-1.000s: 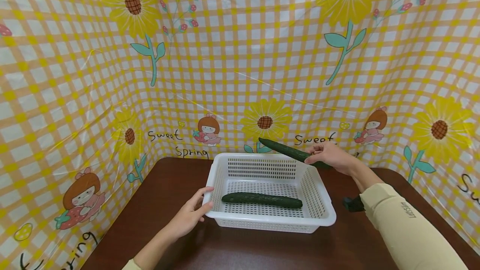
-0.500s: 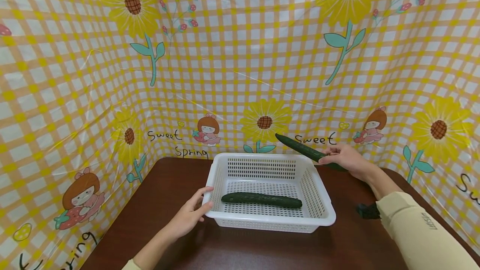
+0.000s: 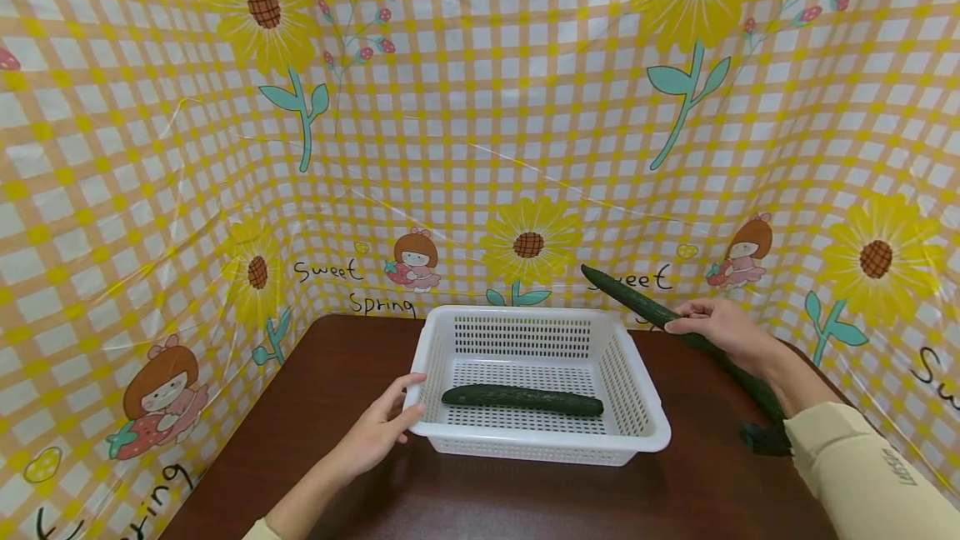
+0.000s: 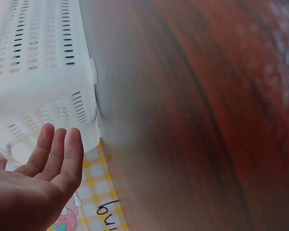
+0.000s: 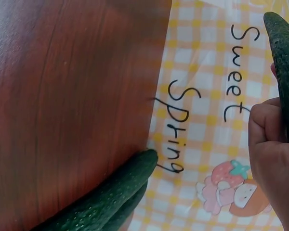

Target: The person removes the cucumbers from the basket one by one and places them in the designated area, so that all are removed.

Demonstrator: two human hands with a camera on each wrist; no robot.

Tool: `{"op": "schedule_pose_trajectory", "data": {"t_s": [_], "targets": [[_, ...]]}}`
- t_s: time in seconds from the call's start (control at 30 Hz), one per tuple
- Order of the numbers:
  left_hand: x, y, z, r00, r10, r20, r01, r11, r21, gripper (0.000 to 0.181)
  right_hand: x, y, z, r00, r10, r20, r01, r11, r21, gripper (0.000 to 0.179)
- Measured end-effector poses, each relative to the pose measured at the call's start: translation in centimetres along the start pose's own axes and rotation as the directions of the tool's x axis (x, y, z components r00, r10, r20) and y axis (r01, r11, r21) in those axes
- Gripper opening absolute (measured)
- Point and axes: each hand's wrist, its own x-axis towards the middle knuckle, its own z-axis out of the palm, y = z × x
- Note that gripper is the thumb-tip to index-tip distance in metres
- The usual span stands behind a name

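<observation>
My right hand grips a long dark green cucumber near its lower end. That cucumber is tilted, its far tip pointing up and left, in the air right of the white plastic basket. A second cucumber lies crosswise on the basket's slotted floor. My left hand holds the basket's left rim between thumb and fingers. In the left wrist view, several fingers extend below the rim beside the basket's outer wall.
More cucumbers lie together on the dark wooden table, right of the basket, partly hidden by my right forearm in the head view. Checked cloth with sunflowers rises behind the table and at both sides.
My right hand has moved right and slightly down with the cucumber, away from over the basket's back right corner. The left hand, the basket and the cucumber inside have stayed put.
</observation>
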Motion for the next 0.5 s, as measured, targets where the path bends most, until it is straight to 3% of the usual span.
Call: {"op": "schedule_pose_trajectory", "data": {"t_s": [0.23, 0.33, 0.5], "targets": [[0.0, 0.0, 0.0, 1.0, 0.001, -0.001, -0.001, 1.0, 0.004, 0.051, -0.9, 1.2, -0.9, 0.999, 0.052, 0.009, -0.052, 0.998, 0.019, 0.042], [0.0, -0.1, 0.0, 1.0, 0.003, -0.001, -0.002, 1.0, 0.003, 0.051, -1.4, 1.8, -1.1, 0.998, 0.068, -0.007, -0.068, 0.998, 0.014, 0.056], [0.0, -0.2, 0.0, 1.0, 0.004, -0.001, -0.004, 1.0, 0.009, 0.051, -2.2, 2.8, -1.2, 0.996, 0.078, -0.042, -0.078, 0.997, 0.009, 0.05]]}}
